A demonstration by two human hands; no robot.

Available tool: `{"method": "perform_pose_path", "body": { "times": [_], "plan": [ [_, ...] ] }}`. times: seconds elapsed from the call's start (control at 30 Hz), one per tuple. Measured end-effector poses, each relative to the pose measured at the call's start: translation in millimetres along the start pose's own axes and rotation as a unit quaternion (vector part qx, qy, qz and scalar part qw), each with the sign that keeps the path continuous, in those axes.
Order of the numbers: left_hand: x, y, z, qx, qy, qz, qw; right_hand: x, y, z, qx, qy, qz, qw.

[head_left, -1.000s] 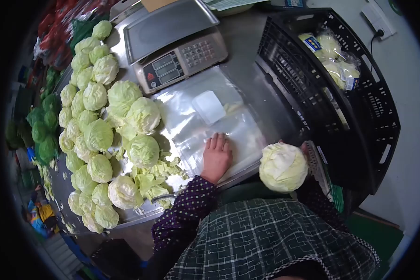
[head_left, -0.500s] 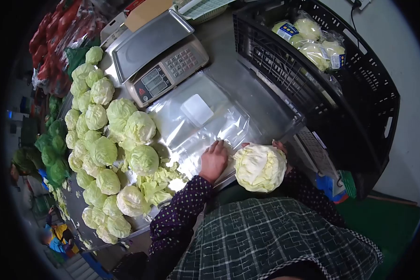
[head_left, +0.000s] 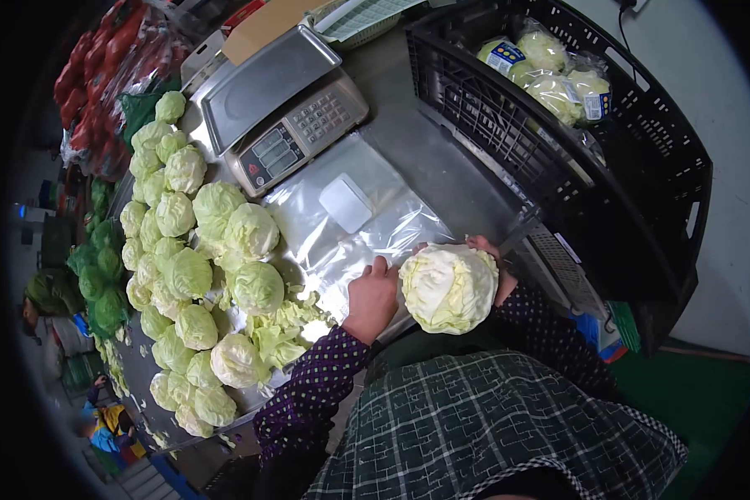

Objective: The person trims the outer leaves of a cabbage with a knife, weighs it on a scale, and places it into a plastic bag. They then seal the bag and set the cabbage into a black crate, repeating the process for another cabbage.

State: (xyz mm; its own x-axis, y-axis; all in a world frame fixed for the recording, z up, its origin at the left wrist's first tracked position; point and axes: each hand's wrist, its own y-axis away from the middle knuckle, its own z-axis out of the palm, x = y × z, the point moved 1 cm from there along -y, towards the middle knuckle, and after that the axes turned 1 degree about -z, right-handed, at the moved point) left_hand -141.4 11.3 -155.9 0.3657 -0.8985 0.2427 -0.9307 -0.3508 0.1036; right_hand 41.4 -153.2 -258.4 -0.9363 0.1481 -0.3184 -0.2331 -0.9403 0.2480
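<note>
A pale, round cabbage [head_left: 449, 289] rests in my right hand [head_left: 502, 268], whose fingers wrap round its far side and right edge. Just left of the cabbage, my left hand [head_left: 372, 300] has its fingers bent and pressed together at the near edge of clear plastic bags [head_left: 392, 212]. Whether it pinches the film cannot be made out. On the bags sits a small white square piece [head_left: 346, 203]. Several cabbages [head_left: 188, 273] are heaped at the left, with loose leaves [head_left: 277, 335] beside them.
A scale [head_left: 301, 125] stands beyond the bags. At the right, a black crate [head_left: 558, 167] holds several wrapped cabbages [head_left: 547, 83]. Red net bags [head_left: 112, 71] and green net bags [head_left: 100, 279] lie at the far left. Another person [head_left: 108, 425] is at the lower left.
The cabbage in my right hand has moved left and slightly up, closer to my left hand. My left hand has shifted a little left, its fingers now more curled.
</note>
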Motion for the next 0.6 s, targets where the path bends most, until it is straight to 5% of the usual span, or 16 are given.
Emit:
{"method": "perform_pose_path", "body": {
  "times": [0.13,0.2,0.23,0.3,0.37,0.43,0.6],
  "plan": [
    [9,3,-32,0.002,0.128,-0.041,0.991,-26,-1,82,-0.022,0.023,0.119,0.992],
    [9,3,-39,0.035,0.189,-0.018,0.981,-38,-1,82,0.069,0.239,0.098,0.963],
    [14,3,-43,0.034,0.194,-0.017,0.980,-41,1,76,0.073,0.241,0.099,0.963],
    [27,3,-48,0.019,0.236,-0.023,0.971,-47,4,63,-0.029,0.462,0.050,0.885],
    [32,1,-49,0.037,0.206,-0.020,0.978,-48,7,84,-0.047,0.447,0.075,0.890],
    [30,0,-51,0.040,0.176,-0.026,0.983,-43,4,89,-0.061,0.615,0.019,0.786],
    [33,-6,-64,0.096,0.149,0.051,0.983,-29,-22,87,0.085,0.648,0.052,0.755]
  ]
}}
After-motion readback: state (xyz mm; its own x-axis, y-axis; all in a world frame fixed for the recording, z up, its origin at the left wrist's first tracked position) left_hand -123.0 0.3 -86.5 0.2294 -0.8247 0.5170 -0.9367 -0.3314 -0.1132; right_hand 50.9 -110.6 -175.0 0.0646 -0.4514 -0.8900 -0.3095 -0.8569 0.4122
